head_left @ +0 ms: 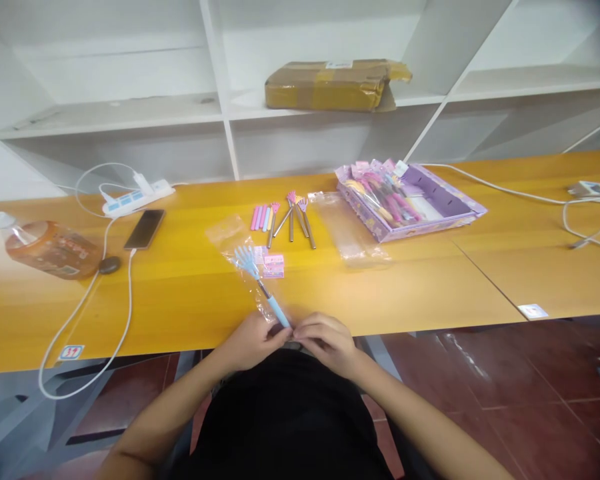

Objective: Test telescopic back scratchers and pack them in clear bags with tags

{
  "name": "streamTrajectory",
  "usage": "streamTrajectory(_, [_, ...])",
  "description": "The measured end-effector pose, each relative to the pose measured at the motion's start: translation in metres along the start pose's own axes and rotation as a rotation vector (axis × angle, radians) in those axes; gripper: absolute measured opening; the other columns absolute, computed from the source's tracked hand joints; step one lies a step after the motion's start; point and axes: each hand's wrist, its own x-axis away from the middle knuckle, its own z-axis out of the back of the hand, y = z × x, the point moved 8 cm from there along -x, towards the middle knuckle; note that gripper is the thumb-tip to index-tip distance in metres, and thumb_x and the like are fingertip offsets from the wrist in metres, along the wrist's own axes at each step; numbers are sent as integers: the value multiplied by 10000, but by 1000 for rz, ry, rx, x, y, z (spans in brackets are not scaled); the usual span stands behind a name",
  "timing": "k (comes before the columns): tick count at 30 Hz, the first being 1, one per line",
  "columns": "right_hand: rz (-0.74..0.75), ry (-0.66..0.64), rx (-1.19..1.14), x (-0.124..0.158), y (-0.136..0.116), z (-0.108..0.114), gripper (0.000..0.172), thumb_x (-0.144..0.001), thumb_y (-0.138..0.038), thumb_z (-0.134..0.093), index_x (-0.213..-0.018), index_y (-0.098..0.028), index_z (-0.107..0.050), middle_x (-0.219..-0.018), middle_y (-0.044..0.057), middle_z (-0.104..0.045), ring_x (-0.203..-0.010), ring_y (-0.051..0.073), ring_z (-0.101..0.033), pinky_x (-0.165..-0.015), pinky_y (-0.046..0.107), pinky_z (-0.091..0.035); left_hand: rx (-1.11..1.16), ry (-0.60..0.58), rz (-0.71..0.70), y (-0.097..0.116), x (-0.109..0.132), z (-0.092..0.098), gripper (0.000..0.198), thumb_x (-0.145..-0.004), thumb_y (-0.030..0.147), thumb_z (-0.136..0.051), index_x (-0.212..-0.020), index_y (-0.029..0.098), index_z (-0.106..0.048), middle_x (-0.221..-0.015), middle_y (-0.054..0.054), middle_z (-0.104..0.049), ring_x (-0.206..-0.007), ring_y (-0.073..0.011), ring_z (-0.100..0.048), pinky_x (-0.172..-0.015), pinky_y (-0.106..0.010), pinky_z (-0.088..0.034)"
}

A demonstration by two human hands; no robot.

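My left hand [254, 341] and my right hand [325, 341] meet at the near edge of the yellow table [430, 280], fingers pinched together. Between them they grip the handle end of a blue back scratcher [257, 283] that lies inside a clear plastic bag [233, 240], its claw head pointing away from me. A small pink card [273, 265] sits in the bag beside the claw. Further back lies a row of pink and blue handles and several more scratchers [285, 219].
An empty clear bag [347, 230] lies right of the row. A purple display box [410, 200] holds more packs. On the left are a bottle [50, 250], phone [145, 228], power strip [137, 197] and white cables. A cardboard parcel [333, 83] rests on the shelf.
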Motion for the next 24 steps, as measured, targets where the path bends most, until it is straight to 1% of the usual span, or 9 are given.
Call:
streamTrajectory(3, [-68, 42, 3, 0, 4, 2, 247, -983, -89, -795, -1179, -232, -749, -960, 57, -751, -746, 165, -698, -623, 289, -585, -65, -43, -22, 5, 1, -1, 303, -1107, 407, -541, -1096, 205, -766, -1120, -65, -801, -1049, -251, -712, -979, -336, -508])
streamTrajectory(6, [-121, 83, 6, 0, 8, 5, 193, -967, -138, -836, -1118, -220, -748, -925, 40, -701, -626, 124, -570, -543, 268, -503, -69, -63, -18, 6, 4, 0, 360, -1135, 427, -471, -1099, 206, -753, -1118, -65, -800, -1042, -245, -716, -989, -342, -517])
streamTrajectory(9, [-152, 93, -11, 0, 10, 7, 181, -968, -156, -840, -1104, -227, -745, -911, 27, -684, -617, 119, -545, -552, 268, -495, -52, -76, -83, 12, 5, 0, 382, -1143, 451, -447, -1175, 216, -746, -1209, -77, -792, -1129, -256, -710, -1064, -362, -506])
streamTrajectory(12, [-181, 91, -28, 0, 12, 7, 187, -955, -187, -864, -1092, -235, -747, -867, 8, -665, -626, 125, -556, -576, 272, -507, -66, -106, -113, 13, 5, -3, 346, -1080, 494, -595, -1248, 226, -737, -1284, -79, -777, -1164, -271, -704, -1062, -367, -512])
streamTrajectory(14, [-192, 90, -33, -1, 13, 8, 190, -952, -201, -872, -1087, -239, -744, -844, -1, -658, -627, 126, -556, -586, 273, -512, -115, -112, -77, 10, 4, -5, 330, -1062, 492, -633, -1216, 221, -742, -1212, -72, -790, -1081, -262, -712, -993, -357, -530])
streamTrajectory(16, [-199, 91, -36, -1, 13, 9, 180, -960, -210, -865, -1084, -242, -738, -848, -1, -667, -615, 123, -541, -583, 273, -507, -146, -105, -51, 9, 3, -5, 316, -1085, 485, -598, -1164, 218, -749, -1139, -63, -796, -1023, -250, -712, -956, -350, -534])
streamTrajectory(18, [-202, 94, -37, -1, 13, 10, 169, -971, -224, -857, -1083, -244, -731, -858, 3, -680, -601, 120, -523, -572, 274, -499, -135, -95, -58, 11, 2, -5, 326, -1113, 483, -556, -1167, 228, -751, -1153, -57, -800, -1053, -249, -717, -988, -353, -531])
streamTrajectory(22, [-209, 90, -44, -1, 13, 10, 165, -988, -252, -840, -1100, -250, -719, -877, 11, -670, -601, 126, -515, -579, 287, -496, -104, -79, -97, 17, 1, -6, 323, -1133, 474, -531, -1230, 257, -750, -1254, -58, -794, -1186, -263, -715, -1092, -378, -514])
streamTrajectory(24, [-234, 98, -50, -1, 16, 12, 217, -991, -280, -839, -1165, -257, -711, -907, 16, -638, -632, 135, -535, -605, 299, -503, -100, -66, -113, 20, 0, -6, 330, -1140, 470, -520, -1273, 271, -747, -1309, -68, -783, -1261, -276, -697, -1151, -403, -494])
